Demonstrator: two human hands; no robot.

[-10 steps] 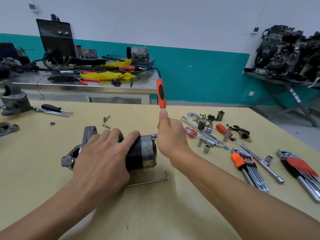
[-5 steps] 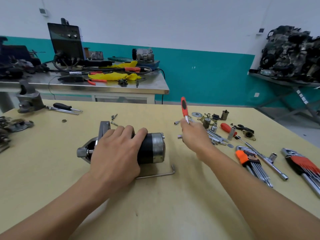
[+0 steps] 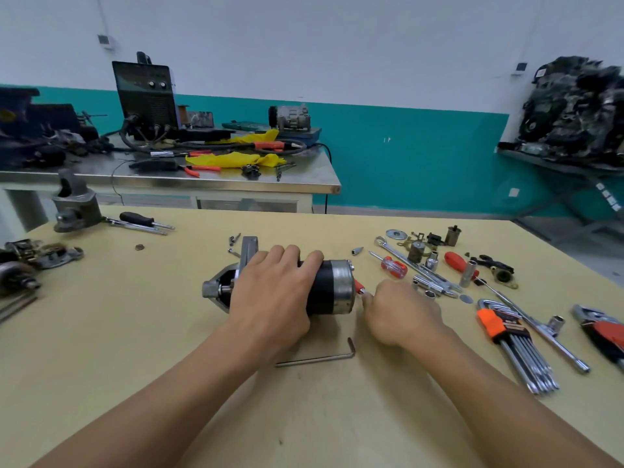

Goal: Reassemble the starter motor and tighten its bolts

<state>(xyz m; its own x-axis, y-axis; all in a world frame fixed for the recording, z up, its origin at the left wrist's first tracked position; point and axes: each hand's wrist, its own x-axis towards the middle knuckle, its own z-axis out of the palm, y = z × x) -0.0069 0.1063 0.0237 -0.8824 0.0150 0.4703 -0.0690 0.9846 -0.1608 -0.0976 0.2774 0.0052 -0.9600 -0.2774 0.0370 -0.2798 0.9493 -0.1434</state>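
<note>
Two grips: left hand (image 3: 270, 292) wraps the starter motor (image 3: 332, 288), right hand (image 3: 401, 312) pinches a red-handled tool (image 3: 358, 286) beside its end.

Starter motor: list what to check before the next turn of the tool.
1. Motor steadied: ok. The left hand grips the starter motor, which lies on its side on the table.
2. Tool in hand: ok. The right hand holds the orange-handled tool at the motor's silver end.
3. Tool seated on a bolt: cannot tell; the tip is hidden.
4. Hex key out of the way: ok, it lies apart from the motor, nearer the person.
5. Loose screws accounted for: cannot tell; some lie beyond the motor.
</note>
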